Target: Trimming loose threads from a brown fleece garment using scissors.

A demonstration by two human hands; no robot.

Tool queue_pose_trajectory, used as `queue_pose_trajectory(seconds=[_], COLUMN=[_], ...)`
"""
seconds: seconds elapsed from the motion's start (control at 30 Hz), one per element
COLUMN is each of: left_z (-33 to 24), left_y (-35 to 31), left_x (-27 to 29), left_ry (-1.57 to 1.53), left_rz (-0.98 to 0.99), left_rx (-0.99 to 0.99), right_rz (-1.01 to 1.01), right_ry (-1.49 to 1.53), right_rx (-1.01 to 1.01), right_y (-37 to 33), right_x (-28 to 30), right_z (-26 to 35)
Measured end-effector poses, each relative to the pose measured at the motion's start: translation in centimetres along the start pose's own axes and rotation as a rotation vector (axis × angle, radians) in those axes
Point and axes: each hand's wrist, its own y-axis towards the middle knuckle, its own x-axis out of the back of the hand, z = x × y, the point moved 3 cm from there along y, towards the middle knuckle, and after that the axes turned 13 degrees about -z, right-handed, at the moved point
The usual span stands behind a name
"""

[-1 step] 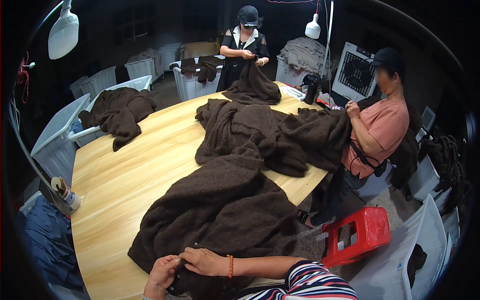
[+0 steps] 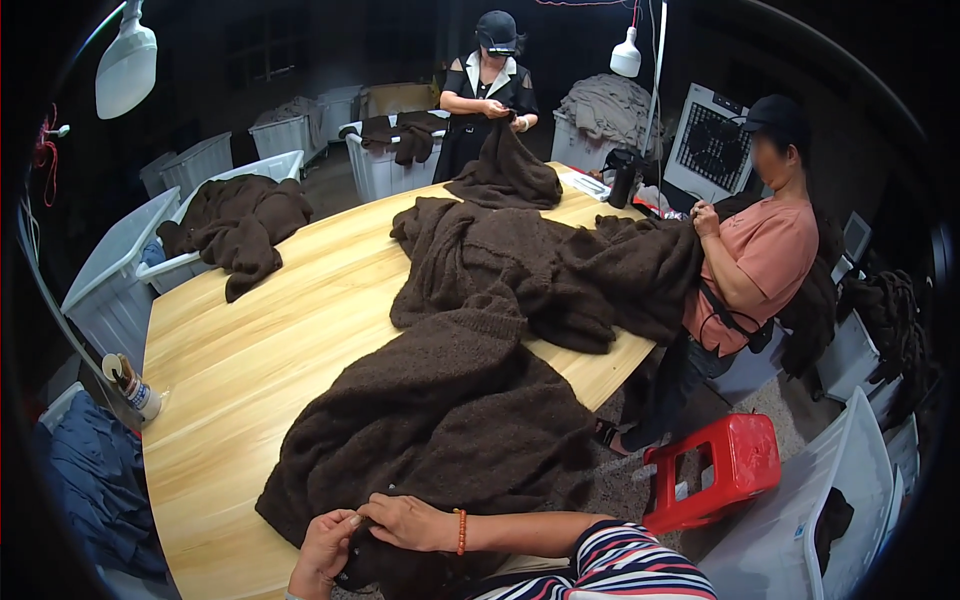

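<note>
Head view: left hand (image 2: 325, 548) and right hand (image 2: 408, 523) pinch the rumpled dark-brown knitted garment (image 2: 430, 410) at six o'clock on the broad, pale wood-grained counter (image 2: 250, 370); overhanging folds (heavy-looking) could drag it off toward four o'clock.

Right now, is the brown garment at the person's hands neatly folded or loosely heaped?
Loosely heaped: the brown garment lies in uneven, rumpled creases on the table.

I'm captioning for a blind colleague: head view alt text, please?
A person's left hand and right hand meet at a brown knitted garment spread over a wooden table. Beyond stand a person in black and, at right, a person in pink, near more brown knitwear.
</note>
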Motion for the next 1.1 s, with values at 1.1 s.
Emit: queue_pose_trajectory(seconds=[1.1], left_z=[0.7], left_y=[-1.1], left_x=[-1.2], left_ry=[0.603], left_rz=[-0.217], left_rx=[-0.452], right_rz=[0.222], right_ry=[0.086], right_rx=[-0.159], right_y=[1.5], right_x=[0.9], right_z=[-1.3])
